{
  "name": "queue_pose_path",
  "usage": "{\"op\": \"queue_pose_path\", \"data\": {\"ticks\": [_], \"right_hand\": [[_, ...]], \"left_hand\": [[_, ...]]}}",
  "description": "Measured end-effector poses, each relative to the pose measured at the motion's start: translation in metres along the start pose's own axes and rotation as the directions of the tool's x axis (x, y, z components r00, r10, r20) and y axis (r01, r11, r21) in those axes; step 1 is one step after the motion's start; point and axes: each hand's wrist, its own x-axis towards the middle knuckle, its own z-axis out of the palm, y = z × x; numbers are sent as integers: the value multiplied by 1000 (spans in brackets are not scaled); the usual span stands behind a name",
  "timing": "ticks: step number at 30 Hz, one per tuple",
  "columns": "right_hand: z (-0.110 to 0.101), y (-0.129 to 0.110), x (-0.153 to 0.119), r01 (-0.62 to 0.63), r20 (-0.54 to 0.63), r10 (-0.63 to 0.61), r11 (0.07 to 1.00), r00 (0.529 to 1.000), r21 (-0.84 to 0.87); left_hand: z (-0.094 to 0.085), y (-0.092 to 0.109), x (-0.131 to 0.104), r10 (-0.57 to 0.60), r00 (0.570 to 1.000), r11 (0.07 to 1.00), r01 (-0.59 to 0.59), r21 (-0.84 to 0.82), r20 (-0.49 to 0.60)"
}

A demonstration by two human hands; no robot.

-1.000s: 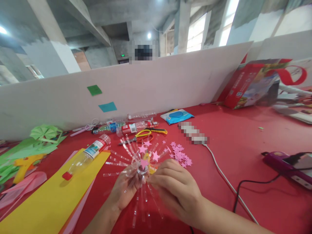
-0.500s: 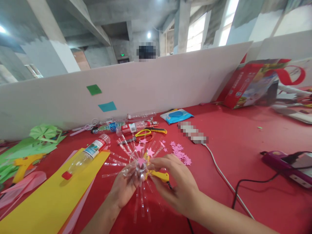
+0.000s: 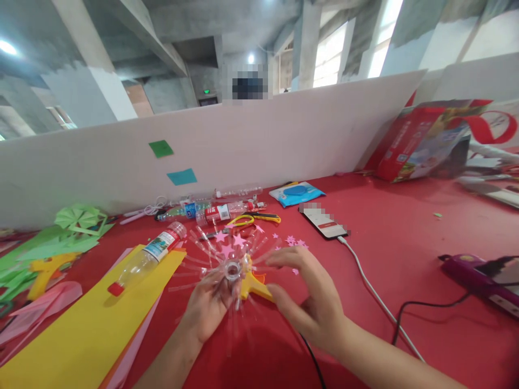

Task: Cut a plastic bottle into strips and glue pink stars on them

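My left hand [image 3: 208, 305] is closed around the neck of a cut plastic bottle [image 3: 232, 271], whose clear strips fan out on all sides. Several pink stars [image 3: 238, 240] show on or over the strips at the far side; whether all are stuck on I cannot tell. My right hand [image 3: 314, 292] hovers to the right, thumb and fingers spread, holding nothing. Between the hands lies a yellow glue gun [image 3: 257, 288], partly behind the bottle piece, its black cord running toward me. Loose pink stars [image 3: 298, 242] are scattered beyond my right fingers.
Yellow paper [image 3: 85, 324] with a clear bottle [image 3: 148, 256] on it lies left, near another yellow glue gun [image 3: 42, 270] and green paper scraps [image 3: 77, 221]. Bottles, yellow-handled scissors [image 3: 243, 220] and a wipes pack [image 3: 297, 193] line the white partition [image 3: 243, 140]. Right are a phone [image 3: 323, 221] and purple power strip [image 3: 482, 283].
My right hand has drawn back to the right from the bottle piece and its fingers have opened. The bottle piece has tilted, with its mouth turned more toward me. The view has shifted slightly.
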Motion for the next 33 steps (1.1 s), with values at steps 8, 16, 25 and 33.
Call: {"op": "queue_pose_path", "data": {"ticks": [8,16,25,33], "right_hand": [[12,26,1,-196,360,299,935,884,-295],[31,27,-10,-271,444,354,932,823,-241],[51,38,-10,-667,423,516,571,745,478],[49,46,6,-633,333,542,704,772,323]], "left_hand": [[-8,38,10,172,961,975,-198,-101,-216],[-13,23,19,137,973,987,-151,-63,-187],[-9,8,14,118,992,993,-118,1,50],[-23,40,9,20,984,993,-40,111,175]]}}
